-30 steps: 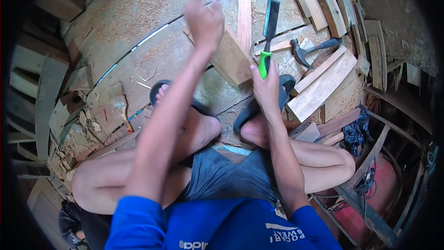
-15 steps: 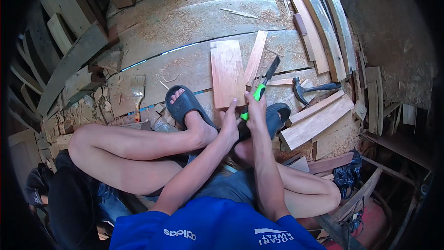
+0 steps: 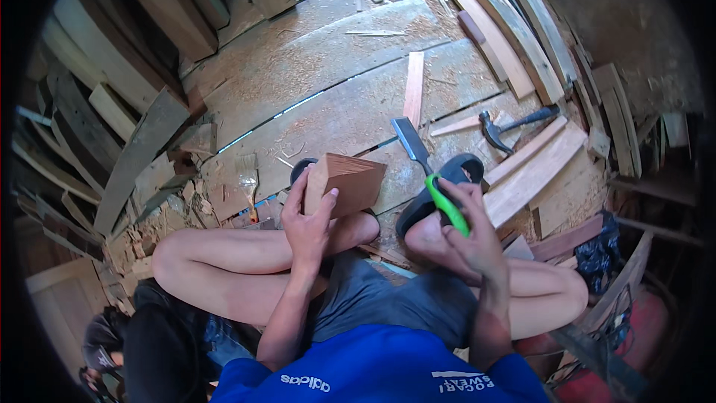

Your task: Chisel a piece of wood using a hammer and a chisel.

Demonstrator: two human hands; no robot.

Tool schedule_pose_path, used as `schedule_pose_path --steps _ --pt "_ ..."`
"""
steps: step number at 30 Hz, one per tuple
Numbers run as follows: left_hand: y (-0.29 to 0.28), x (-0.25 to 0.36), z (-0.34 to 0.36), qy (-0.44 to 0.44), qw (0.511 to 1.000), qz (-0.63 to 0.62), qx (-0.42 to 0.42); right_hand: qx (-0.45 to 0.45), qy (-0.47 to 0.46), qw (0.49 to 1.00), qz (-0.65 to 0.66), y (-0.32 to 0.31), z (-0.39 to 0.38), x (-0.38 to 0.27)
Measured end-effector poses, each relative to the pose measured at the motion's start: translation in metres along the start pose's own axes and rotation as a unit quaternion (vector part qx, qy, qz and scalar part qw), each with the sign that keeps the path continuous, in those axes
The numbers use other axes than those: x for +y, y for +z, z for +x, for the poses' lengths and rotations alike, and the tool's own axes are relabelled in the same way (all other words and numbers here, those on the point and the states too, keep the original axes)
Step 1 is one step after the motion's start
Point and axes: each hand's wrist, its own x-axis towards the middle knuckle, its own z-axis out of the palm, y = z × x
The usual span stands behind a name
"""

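wood block (image 3: 349, 188) has tipped up in the left hand (image 3: 306, 228).

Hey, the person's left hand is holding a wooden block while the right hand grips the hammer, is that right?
Not quite: the right hand grips a green-handled chisel, not the hammer, which lies apart from both hands in the head view. The left hand is indeed holding a wooden block.
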Motion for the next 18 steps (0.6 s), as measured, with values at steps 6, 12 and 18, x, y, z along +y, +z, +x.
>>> schedule_pose_path --steps 6,12,18 --pt "0.015 0.005 0.004 0.056 0.989 0.128 -0.055 0.176 -0.064 0.964 0.190 -0.030 0.005 -0.032" --pt "0.033 0.030 -0.001 0.089 0.955 0.253 -0.129 0.337 -0.343 0.833 0.275 -0.025 0.049 -0.067" --pt "0.051 0.023 -0.019 0.154 0.943 0.259 -0.141 0.215 -0.302 0.833 0.411 -0.023 0.061 -0.063"
